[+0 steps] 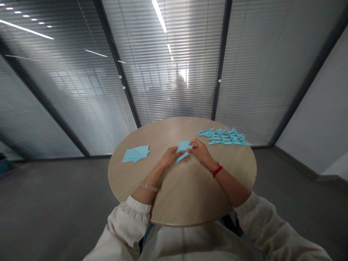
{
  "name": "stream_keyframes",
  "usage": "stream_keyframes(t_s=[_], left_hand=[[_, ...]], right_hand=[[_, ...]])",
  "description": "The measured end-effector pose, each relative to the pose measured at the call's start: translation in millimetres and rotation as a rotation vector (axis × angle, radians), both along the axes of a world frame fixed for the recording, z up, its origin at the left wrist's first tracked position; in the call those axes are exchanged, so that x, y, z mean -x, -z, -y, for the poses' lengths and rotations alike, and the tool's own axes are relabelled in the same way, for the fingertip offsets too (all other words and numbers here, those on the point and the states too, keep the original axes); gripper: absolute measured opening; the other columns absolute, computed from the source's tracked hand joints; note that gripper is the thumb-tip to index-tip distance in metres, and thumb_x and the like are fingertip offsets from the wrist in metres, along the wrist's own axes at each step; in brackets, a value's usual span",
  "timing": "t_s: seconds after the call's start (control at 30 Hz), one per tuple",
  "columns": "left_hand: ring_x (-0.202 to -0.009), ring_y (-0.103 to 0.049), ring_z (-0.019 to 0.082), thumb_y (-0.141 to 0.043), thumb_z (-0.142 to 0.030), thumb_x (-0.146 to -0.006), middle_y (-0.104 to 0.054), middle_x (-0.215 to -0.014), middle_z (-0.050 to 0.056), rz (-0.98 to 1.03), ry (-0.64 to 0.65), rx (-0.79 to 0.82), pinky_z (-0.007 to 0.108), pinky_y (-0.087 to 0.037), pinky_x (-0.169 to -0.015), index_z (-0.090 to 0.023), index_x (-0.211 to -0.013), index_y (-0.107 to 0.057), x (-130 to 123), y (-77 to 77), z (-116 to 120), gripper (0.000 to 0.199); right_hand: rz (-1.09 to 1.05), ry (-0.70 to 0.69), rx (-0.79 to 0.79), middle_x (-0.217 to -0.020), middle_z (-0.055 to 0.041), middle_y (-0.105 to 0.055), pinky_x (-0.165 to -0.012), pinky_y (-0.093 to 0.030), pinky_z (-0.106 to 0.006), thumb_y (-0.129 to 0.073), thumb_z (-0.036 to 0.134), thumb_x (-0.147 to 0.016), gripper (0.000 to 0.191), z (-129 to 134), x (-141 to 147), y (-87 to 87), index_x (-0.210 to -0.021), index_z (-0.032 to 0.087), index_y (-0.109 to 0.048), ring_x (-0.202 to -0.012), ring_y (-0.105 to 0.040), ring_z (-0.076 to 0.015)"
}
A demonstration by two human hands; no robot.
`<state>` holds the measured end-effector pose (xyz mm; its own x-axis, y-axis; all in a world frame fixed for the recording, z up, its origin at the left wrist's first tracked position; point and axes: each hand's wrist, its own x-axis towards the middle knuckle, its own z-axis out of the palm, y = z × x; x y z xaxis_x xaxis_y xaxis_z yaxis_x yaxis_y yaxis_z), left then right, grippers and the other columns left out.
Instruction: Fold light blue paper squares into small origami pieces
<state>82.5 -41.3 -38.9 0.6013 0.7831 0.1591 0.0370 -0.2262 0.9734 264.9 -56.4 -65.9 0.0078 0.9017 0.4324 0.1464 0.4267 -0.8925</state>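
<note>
Over the middle of the round table, both hands hold one small piece of light blue paper [184, 145], which looks folded. My left hand [170, 156] grips its left side, with the thumb lying across the front. At the right edge, my right hand [200, 150] pinches the same paper between thumb and fingers. Parts of the paper and some fingertips are hidden behind the hands, so the exact folds cannot be made out.
To the left on the wooden table [190, 203] lie several flat blue paper sheets [136, 153], loosely stacked. Rows of folded blue paper cranes [224, 137] stand at the back right. Behind the table is a glass partition with blinds [174, 98].
</note>
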Motion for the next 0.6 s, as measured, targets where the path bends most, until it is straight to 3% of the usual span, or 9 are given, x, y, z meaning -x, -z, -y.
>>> stream_keyframes(t_s=[0.23,0.6], left_hand=[[-0.072,-0.061,0.020,-0.065,-0.047,-0.074,-0.070,-0.078,0.007,-0.119,-0.073,-0.100,0.027,-0.044,-0.068,-0.010,-0.080,-0.072,-0.3,-7.9,6.6,0.038],[-0.062,-0.059,0.017,-0.065,-0.044,-0.072,-0.068,-0.068,0.005,-0.191,-0.075,-0.132,0.025,-0.043,-0.062,-0.010,-0.073,-0.069,-3.0,-10.1,6.3,0.035]], right_hand=[[-0.139,-0.069,0.069,-0.081,-0.0006,-0.067,-0.065,-0.051,-0.030,-0.074,0.033,-0.065,0.074,1.8,4.3,-2.9,-0.126,0.022,-0.034,-0.070,-0.065,-0.0175],[-0.143,-0.079,0.032,-0.080,-0.0006,-0.067,-0.063,-0.049,-0.029,-0.069,0.030,-0.070,0.050,4.0,3.9,-4.3,-0.114,0.022,-0.046,-0.069,-0.064,-0.0168]])
